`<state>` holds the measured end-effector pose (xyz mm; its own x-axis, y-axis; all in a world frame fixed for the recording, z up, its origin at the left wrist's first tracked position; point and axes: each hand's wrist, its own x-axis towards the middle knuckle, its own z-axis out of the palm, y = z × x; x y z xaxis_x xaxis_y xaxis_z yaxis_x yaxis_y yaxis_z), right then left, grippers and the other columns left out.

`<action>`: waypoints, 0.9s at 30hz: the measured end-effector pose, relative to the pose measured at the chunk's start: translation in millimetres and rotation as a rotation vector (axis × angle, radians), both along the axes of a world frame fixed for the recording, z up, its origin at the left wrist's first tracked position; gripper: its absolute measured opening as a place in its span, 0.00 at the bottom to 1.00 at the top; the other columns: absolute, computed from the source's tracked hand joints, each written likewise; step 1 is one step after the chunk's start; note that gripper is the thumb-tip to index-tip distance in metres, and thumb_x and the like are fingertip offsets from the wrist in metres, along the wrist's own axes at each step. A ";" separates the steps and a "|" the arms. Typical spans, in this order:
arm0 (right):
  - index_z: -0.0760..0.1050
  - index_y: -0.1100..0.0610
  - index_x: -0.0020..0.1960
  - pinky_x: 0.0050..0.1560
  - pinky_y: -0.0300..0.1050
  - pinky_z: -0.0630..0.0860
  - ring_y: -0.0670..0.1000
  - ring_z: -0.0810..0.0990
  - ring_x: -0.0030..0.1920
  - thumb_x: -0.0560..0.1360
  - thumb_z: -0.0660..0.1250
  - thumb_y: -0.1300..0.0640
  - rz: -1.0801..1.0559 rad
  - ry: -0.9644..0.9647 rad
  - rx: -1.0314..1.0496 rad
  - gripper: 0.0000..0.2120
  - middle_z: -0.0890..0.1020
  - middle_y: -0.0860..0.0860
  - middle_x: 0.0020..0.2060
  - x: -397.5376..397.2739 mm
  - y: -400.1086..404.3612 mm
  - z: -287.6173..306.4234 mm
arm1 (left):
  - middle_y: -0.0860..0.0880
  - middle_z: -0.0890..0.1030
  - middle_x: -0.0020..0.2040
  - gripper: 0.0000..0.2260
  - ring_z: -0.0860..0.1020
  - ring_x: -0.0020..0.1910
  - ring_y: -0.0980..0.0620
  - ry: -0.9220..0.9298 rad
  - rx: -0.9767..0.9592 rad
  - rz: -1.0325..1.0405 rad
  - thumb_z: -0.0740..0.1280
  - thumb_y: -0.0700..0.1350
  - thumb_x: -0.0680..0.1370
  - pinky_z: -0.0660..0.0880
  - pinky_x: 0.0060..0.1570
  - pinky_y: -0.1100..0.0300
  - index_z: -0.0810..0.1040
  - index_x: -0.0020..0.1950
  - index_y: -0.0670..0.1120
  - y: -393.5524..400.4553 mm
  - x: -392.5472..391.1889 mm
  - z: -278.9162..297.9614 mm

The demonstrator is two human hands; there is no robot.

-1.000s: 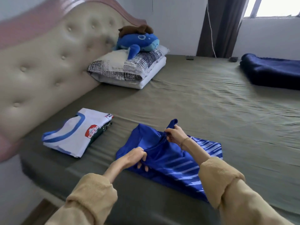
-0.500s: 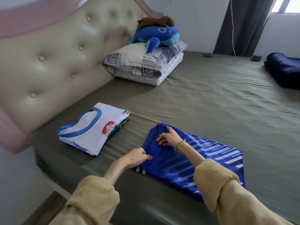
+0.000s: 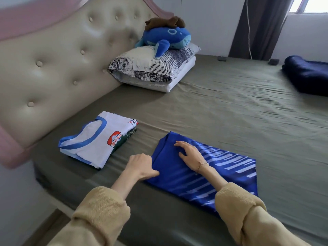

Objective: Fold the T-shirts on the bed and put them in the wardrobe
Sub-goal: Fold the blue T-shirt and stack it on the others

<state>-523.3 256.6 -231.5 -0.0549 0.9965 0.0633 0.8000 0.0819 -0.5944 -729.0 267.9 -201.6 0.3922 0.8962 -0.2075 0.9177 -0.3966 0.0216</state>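
Step in hand: folding of the blue shirt point(image 3: 204, 176), judged roughly midway. It lies flat on the bed point(image 3: 230, 121) near the front edge, one side apparently already turned in along its left border, white stripes showing on the right part. The right hand point(image 3: 189, 153) is laid palm-down on the upper left of the cloth, fingers spread and straight, pressing the fold flat; nothing is pinched. The left hand point(image 3: 140, 166) sits at the shirt's left edge with fingers curled under; whether the hem is pinched or just nudged cannot be told, the fingertips being hidden. A folded white shirt point(image 3: 95, 141) with blue trim is stacked on something dark green just left of it, near the headboard point(image 3: 53, 68); taken as already finished. Pillows point(image 3: 152, 70) with a plush point(image 3: 166, 38) on top and a navy blanket point(image 3: 307, 75) are well apart, out of the way. Next move calls for a crosswise fold: the far or near end must be gripped at both corners and brought over evenly, creases smoothed first. No wardrobe is in view.
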 end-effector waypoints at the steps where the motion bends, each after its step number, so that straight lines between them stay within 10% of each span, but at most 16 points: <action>1: 0.71 0.56 0.67 0.66 0.41 0.65 0.50 0.68 0.68 0.75 0.60 0.66 -0.038 -0.006 0.017 0.20 0.70 0.49 0.69 11.9 -5.3 1.2 | 0.49 0.78 0.39 0.11 0.78 0.42 0.46 -0.016 0.067 -0.014 0.65 0.55 0.69 0.67 0.40 0.59 0.73 0.39 0.47 -2.3 6.0 0.5; 12: 0.72 0.58 0.66 0.66 0.41 0.63 0.54 0.70 0.66 0.75 0.63 0.64 -0.310 -0.118 -0.131 0.19 0.72 0.55 0.65 145.7 -72.2 1.6 | 0.53 0.77 0.42 0.06 0.77 0.44 0.50 -0.474 -0.071 -0.318 0.65 0.49 0.74 0.68 0.41 0.60 0.73 0.45 0.47 -70.4 121.3 -13.3; 27: 0.74 0.57 0.53 0.52 0.47 0.72 0.56 0.77 0.56 0.76 0.64 0.46 -0.580 -0.011 -0.197 0.14 0.82 0.55 0.52 184.9 -109.8 -0.6 | 0.51 0.71 0.35 0.26 0.68 0.34 0.52 -0.276 0.009 -0.625 0.64 0.71 0.69 0.63 0.40 0.56 0.66 0.38 0.48 -140.6 200.2 -26.9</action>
